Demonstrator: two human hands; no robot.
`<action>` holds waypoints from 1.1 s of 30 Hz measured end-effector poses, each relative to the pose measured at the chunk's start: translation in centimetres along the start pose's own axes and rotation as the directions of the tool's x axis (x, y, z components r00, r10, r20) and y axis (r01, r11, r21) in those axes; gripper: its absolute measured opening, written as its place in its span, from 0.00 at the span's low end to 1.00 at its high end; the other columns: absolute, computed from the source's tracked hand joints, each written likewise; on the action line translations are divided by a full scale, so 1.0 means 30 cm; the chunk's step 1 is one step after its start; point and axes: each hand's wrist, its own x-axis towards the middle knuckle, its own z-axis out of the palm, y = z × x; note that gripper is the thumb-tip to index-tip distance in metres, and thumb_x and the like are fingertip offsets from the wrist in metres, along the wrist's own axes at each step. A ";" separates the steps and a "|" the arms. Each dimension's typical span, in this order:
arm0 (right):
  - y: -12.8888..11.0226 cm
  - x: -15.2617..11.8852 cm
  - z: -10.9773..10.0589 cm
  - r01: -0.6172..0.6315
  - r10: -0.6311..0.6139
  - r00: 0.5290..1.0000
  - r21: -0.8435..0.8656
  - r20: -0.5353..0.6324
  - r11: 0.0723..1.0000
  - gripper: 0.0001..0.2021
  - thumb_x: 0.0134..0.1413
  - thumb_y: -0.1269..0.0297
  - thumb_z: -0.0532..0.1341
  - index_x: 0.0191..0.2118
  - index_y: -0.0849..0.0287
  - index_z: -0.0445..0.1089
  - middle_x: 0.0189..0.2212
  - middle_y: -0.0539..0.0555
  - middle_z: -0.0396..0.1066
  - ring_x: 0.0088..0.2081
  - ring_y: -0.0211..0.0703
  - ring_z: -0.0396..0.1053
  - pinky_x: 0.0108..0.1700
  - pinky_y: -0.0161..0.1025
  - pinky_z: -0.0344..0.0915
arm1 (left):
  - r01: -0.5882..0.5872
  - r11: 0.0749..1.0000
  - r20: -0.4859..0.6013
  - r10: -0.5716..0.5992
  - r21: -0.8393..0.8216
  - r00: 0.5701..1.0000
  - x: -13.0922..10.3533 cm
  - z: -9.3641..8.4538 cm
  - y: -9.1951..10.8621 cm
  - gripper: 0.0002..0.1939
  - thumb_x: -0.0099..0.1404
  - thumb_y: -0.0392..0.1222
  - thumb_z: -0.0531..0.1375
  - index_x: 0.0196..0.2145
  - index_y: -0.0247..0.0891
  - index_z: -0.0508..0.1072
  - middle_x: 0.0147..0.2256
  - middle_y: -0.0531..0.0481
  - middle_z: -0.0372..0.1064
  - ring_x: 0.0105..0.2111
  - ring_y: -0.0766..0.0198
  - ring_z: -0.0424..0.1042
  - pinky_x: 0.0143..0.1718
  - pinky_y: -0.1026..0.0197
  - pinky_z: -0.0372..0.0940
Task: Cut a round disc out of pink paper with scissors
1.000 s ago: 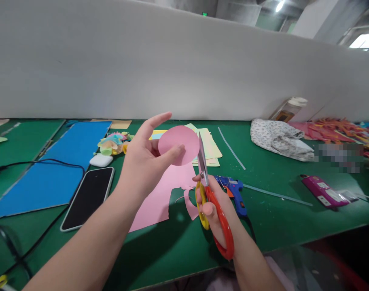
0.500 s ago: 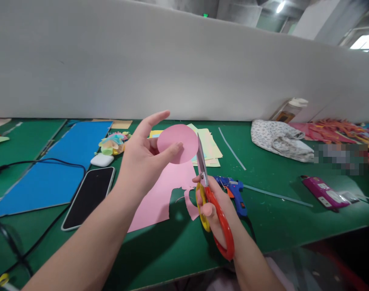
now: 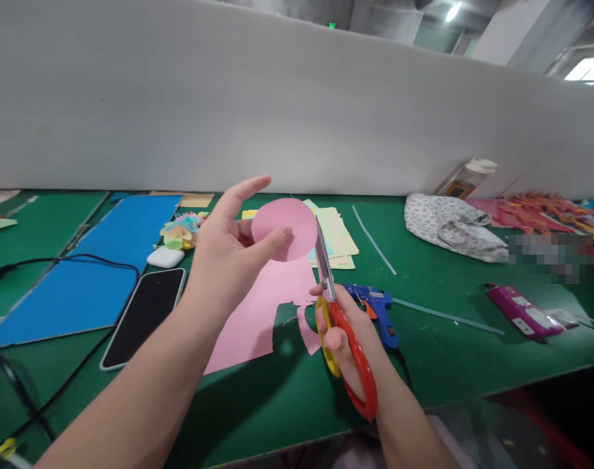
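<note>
My left hand (image 3: 238, 247) pinches a round pink paper disc (image 3: 297, 225) between thumb and fingers, its index finger raised. In my right hand (image 3: 343, 326) are scissors (image 3: 358, 365) with one red and one yellow handle; the blades point up beside the disc's right edge and look nearly closed. Below the hands, a larger pink sheet (image 3: 248, 326) with a cut-out edge lies on the green table, with a curved pink scrap (image 3: 307, 332) at its right. Behind the disc is a stack of pale yellow and green papers (image 3: 343, 234).
A blue glue gun (image 3: 382, 316) lies right of the scissors. At left are a phone (image 3: 145, 319), a white case (image 3: 165, 257), a blue board (image 3: 82, 280) and black cables. Patterned cloth (image 3: 448, 225), a bottle (image 3: 467, 177) and a purple pack (image 3: 522, 311) are at right.
My left hand and the disc have shifted slightly left and up, so the gap to the blades is a little wider. My right hand and the scissors have barely moved.
</note>
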 end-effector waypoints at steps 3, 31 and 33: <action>-0.003 0.001 0.000 -0.020 0.020 1.000 0.007 0.000 1.000 0.42 0.36 0.22 0.60 0.48 0.54 0.68 0.24 0.44 0.54 0.25 0.37 0.50 0.27 0.37 0.54 | -0.026 1.000 0.007 0.026 -0.010 1.000 0.005 -0.004 -0.008 0.35 0.53 0.34 0.70 0.59 0.40 0.71 0.19 0.61 0.69 0.21 0.70 0.67 0.22 0.69 0.63; 0.010 0.000 -0.003 -0.046 0.045 0.999 0.115 0.015 0.992 0.46 0.29 0.22 0.63 0.50 0.52 0.68 0.26 0.44 0.55 0.25 0.36 0.51 0.25 0.35 0.53 | -0.030 0.999 0.017 0.030 0.034 0.999 0.005 -0.007 -0.007 0.34 0.55 0.34 0.69 0.59 0.41 0.70 0.20 0.60 0.71 0.22 0.70 0.69 0.23 0.69 0.65; 0.012 0.001 -0.005 -0.049 0.048 0.999 0.107 0.013 0.993 0.49 0.27 0.21 0.63 0.52 0.52 0.68 0.28 0.45 0.57 0.26 0.37 0.54 0.27 0.36 0.57 | -0.019 0.999 0.023 0.017 0.050 1.000 -0.007 0.004 0.000 0.33 0.55 0.33 0.69 0.59 0.41 0.71 0.21 0.60 0.71 0.21 0.71 0.68 0.23 0.70 0.64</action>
